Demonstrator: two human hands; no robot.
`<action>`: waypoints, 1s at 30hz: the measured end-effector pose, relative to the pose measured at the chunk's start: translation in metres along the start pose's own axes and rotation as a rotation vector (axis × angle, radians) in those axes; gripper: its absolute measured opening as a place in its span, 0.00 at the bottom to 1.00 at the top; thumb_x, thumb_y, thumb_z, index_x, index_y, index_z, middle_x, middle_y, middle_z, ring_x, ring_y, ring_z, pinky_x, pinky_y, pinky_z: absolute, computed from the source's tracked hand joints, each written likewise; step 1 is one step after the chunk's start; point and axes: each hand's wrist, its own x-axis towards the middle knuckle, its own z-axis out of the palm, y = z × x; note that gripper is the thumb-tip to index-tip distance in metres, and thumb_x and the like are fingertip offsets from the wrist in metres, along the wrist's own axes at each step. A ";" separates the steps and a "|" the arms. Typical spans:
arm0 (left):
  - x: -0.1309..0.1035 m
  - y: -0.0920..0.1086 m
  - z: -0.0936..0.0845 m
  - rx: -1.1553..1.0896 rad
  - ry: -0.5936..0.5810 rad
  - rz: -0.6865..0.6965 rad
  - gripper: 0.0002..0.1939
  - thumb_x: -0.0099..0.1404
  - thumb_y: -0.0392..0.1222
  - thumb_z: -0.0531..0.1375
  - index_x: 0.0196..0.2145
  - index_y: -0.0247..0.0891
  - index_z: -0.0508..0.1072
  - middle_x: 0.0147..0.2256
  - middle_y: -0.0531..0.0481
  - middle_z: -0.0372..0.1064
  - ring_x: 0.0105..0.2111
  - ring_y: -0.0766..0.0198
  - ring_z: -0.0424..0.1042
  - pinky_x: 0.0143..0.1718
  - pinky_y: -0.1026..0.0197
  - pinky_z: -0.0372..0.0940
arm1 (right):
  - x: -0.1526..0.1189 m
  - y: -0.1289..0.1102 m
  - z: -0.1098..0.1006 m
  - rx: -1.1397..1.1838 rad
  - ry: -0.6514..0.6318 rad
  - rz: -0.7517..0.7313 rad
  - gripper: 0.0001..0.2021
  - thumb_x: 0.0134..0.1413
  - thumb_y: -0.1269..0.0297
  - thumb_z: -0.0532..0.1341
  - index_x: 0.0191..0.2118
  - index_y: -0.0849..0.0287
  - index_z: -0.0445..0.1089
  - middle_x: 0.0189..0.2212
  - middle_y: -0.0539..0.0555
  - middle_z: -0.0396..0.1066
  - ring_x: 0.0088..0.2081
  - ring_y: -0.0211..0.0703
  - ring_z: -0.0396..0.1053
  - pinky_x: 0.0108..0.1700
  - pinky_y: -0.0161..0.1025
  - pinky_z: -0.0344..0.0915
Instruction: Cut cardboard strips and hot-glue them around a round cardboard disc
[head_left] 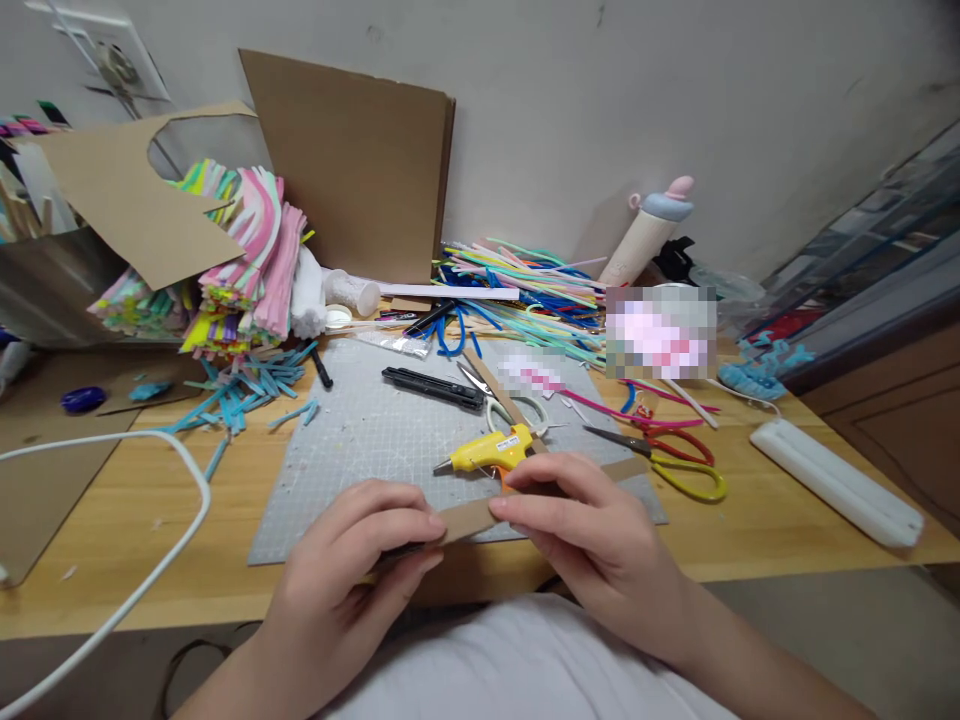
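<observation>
Cardboard strip (466, 521) sits lower centre, pinched by left hand (349, 565) and right hand (600, 530). Yellow glue gun (489, 452) lies just below mid-frame.

White bottle (637, 246), blue lid (666, 207), by the wall (525, 130); socket (118, 64) top left; long white bar (836, 485) on bench (739, 535), right end.

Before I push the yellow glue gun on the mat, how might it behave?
The yellow glue gun looks stiff, with a moulded, plastic-like body. Its tapered nozzle and angular shape suggest it would pivot rather than roll. Pushed away, it might nudge the pale-handled scissors just beyond.
</observation>
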 end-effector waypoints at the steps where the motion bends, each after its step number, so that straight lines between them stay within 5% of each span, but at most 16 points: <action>1: -0.001 -0.001 0.000 0.002 0.008 -0.006 0.13 0.65 0.27 0.57 0.44 0.40 0.71 0.39 0.49 0.71 0.40 0.66 0.73 0.39 0.67 0.69 | 0.000 0.001 0.001 0.015 0.002 0.005 0.18 0.60 0.78 0.56 0.51 0.53 0.73 0.44 0.57 0.71 0.45 0.45 0.69 0.44 0.45 0.70; 30: -0.006 -0.008 -0.003 0.018 0.037 -0.002 0.15 0.64 0.24 0.56 0.44 0.39 0.69 0.42 0.51 0.67 0.43 0.72 0.70 0.44 0.73 0.65 | 0.003 0.012 0.020 0.281 -0.027 0.062 0.18 0.58 0.82 0.57 0.47 0.56 0.76 0.41 0.56 0.71 0.43 0.39 0.71 0.45 0.37 0.68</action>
